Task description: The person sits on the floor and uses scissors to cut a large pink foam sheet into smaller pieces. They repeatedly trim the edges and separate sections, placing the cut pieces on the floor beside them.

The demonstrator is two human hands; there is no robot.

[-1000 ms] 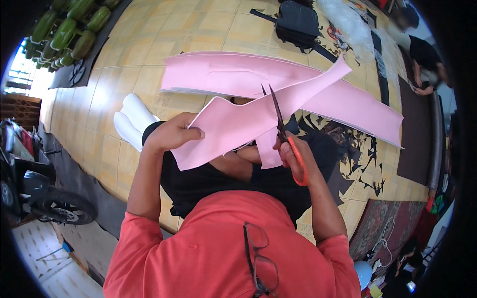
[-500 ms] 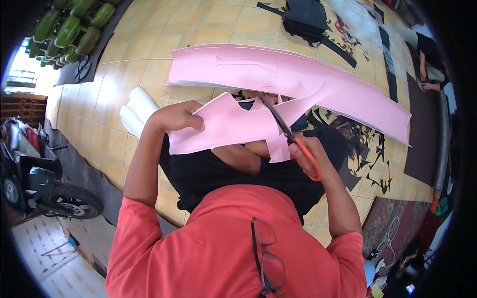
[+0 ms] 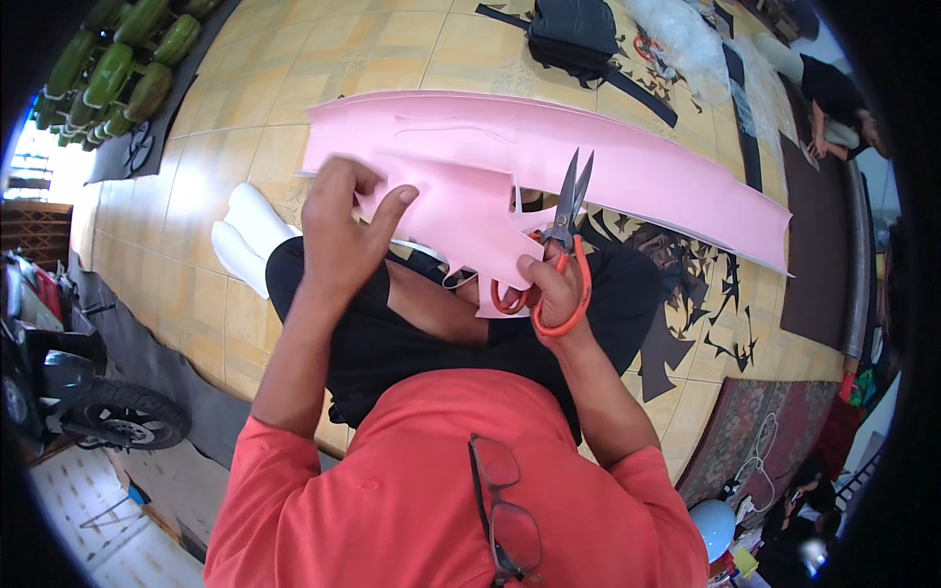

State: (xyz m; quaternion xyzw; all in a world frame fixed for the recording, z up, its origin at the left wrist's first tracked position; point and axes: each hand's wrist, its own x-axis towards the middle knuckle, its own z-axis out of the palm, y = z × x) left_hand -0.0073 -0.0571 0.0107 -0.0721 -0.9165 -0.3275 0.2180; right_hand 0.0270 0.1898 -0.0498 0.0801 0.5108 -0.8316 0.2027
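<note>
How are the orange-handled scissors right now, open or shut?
Slightly open: the scissors in the right hand show their blades forming a narrow V, with the tips apart.

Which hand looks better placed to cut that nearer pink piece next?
Probably the right hand: it holds the orange-handled scissors, their blades parted near the nearer pink piece. The left hand is open and holds no tool.

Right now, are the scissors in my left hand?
No, the orange-handled scissors are in your right hand.
</note>
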